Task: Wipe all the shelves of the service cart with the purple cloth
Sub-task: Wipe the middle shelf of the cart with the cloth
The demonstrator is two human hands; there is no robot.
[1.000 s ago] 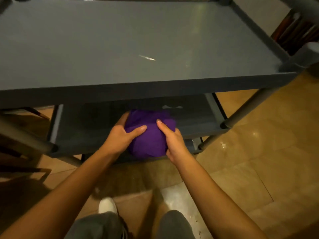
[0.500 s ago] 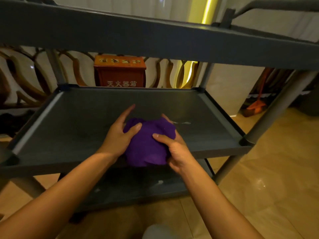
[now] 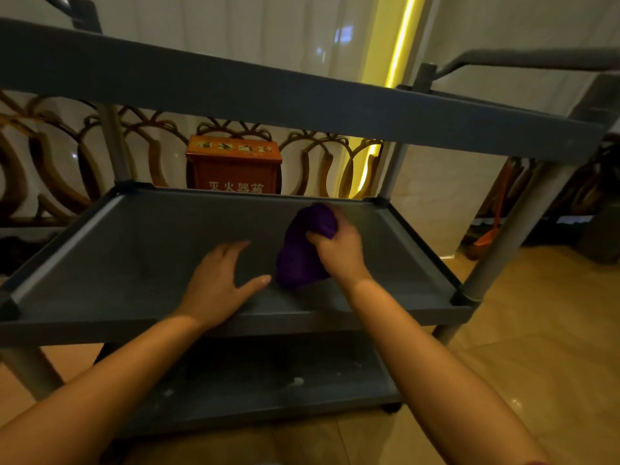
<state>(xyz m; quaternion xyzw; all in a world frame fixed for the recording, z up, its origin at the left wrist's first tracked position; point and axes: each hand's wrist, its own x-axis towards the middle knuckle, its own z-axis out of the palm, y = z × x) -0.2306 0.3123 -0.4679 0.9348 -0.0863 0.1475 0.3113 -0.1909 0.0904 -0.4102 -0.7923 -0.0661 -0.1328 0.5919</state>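
Purple cloth (image 3: 303,250), bunched into a soft wad, is on the middle shelf (image 3: 161,250) of the grey plastic three-tier service cart, toward that shelf's right half. Going from the left: the shelf's left side is bare dark plastic with a pale strip along its left rim. Next comes the left hand (image 3: 219,283), released and spread flat, palm down on or just above the shelf near the front edge, just beside the cloth but not touching it. To its right the right hand (image 3: 339,251) is clenched over the top of the wad, pressing it toward the shelf surface; the cloth's far end reaches almost to the back rim. Behind the cart, between the posts, stands an orange-red box (image 3: 234,167) with pale lettering.

As for progress, my guess is that the middle shelf is the one in hand — barely begun, with its left half yet to be covered. The bottom shelf (image 3: 255,380) shows pale specks and smudges, so it looks unwiped. The top shelf (image 3: 235,85) shows only its edge — whether it is clean cannot be told.
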